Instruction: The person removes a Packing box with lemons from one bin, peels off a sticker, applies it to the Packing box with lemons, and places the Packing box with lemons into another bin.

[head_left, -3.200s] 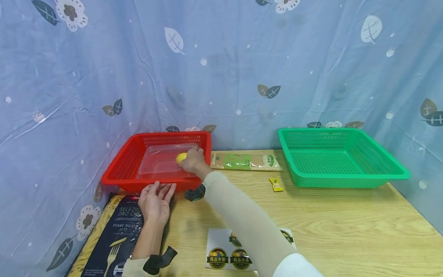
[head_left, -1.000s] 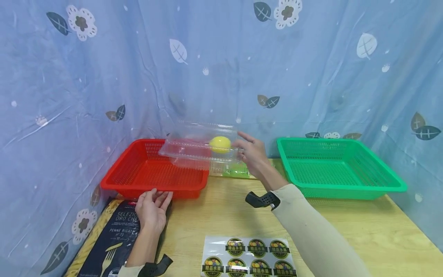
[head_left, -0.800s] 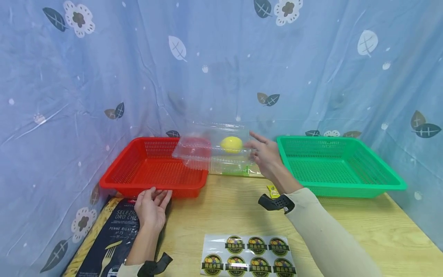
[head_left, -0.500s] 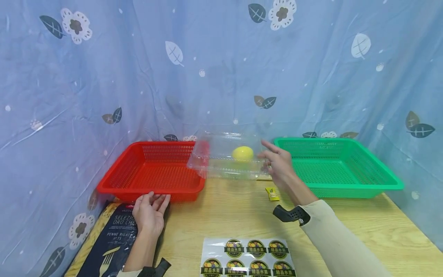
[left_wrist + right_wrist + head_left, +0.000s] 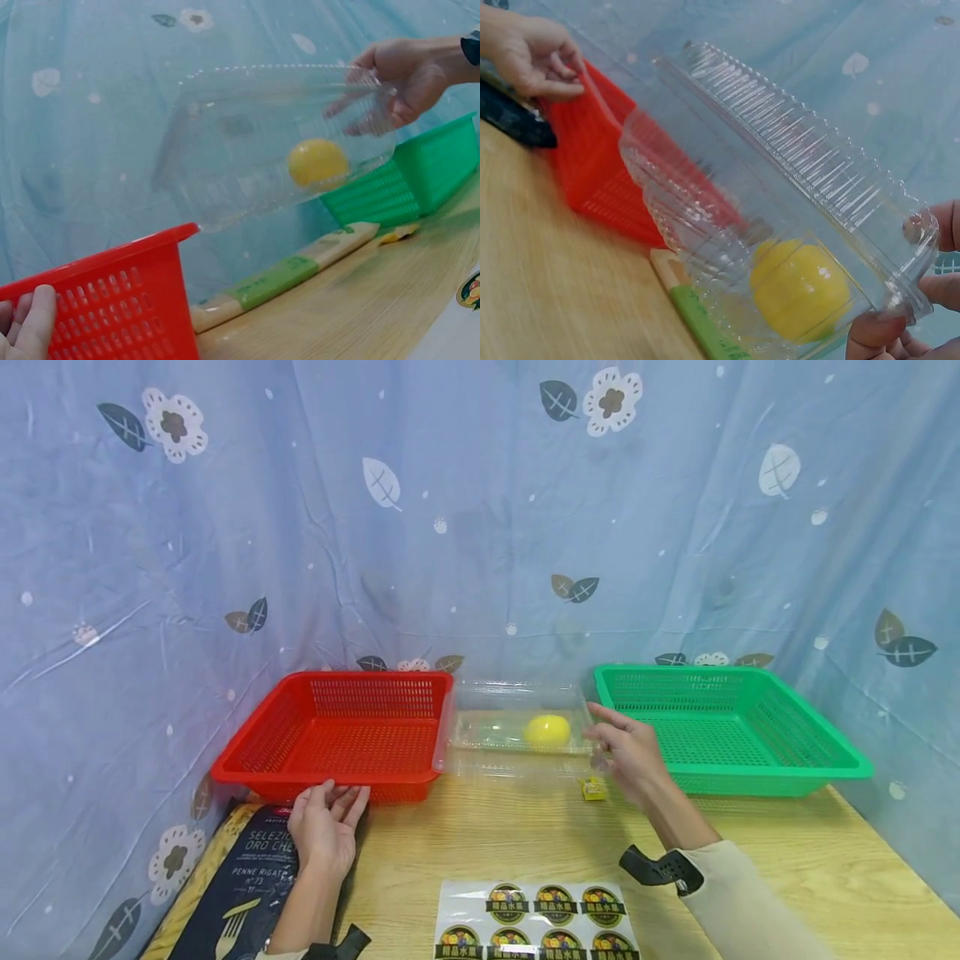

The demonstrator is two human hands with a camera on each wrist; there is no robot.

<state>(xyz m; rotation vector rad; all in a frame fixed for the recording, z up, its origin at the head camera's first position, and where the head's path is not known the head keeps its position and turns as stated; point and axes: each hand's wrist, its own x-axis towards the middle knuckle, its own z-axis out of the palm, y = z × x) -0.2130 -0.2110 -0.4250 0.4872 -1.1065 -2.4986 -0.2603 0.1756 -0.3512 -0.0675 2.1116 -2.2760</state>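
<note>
My right hand point(image 5: 630, 756) pinches the right end of a clear plastic box point(image 5: 780, 142). It holds the box above the table, between the two baskets. Inside, near the gripped end, lies a yellow lemon point(image 5: 547, 732). Thumb and fingertips press on the box's edge in the right wrist view. At the far left, my left hand point(image 5: 324, 827) grips the front rim of a red basket point(image 5: 296, 772). Its fingertips point(image 5: 39, 311) show against the basket's outer wall in the left wrist view. The inside of this basket appears bare.
A green basket point(image 5: 757, 771) stands on the right. Beneath the box lie a long packet with a green label point(image 5: 281, 281) and a small yellow wrapped sweet point(image 5: 592, 789). A penne bag point(image 5: 247, 885) lies front left, a sticker sheet point(image 5: 463, 902) front centre. Curtain encloses the back.
The plastic box with the lemon has come up out of the red basket, moved right and then sunk lower. My left hand keeps its place at the rim.
</note>
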